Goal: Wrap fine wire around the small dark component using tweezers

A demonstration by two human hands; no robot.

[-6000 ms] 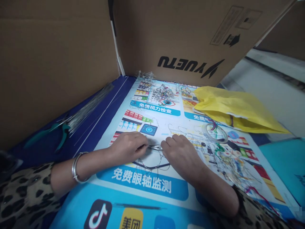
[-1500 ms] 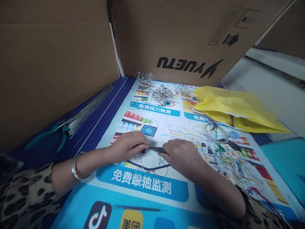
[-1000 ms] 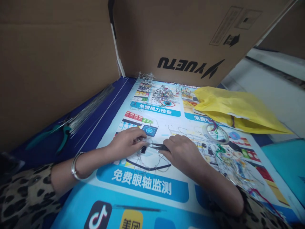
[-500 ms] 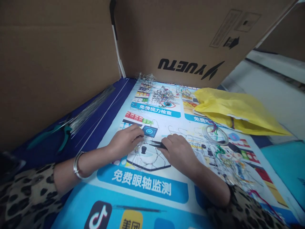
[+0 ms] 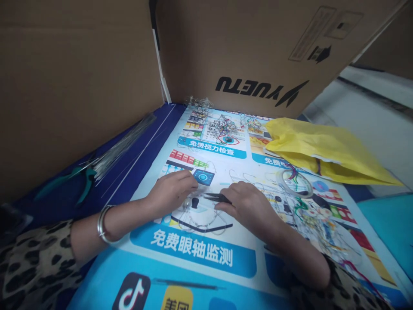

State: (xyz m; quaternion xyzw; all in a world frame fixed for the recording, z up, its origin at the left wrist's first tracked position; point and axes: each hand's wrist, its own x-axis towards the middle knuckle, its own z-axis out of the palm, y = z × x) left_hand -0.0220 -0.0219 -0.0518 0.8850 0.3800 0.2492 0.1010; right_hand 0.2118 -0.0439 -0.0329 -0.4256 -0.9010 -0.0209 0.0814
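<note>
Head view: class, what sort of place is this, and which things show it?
Probably a makeshift wire-craft table: a slim dark tool in the right hand, a bundle of thin wires, and pliers at its near end.

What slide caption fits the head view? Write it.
Left hand holding thin wire, right hand gripping a dark tool, over a printed sheet.
</note>
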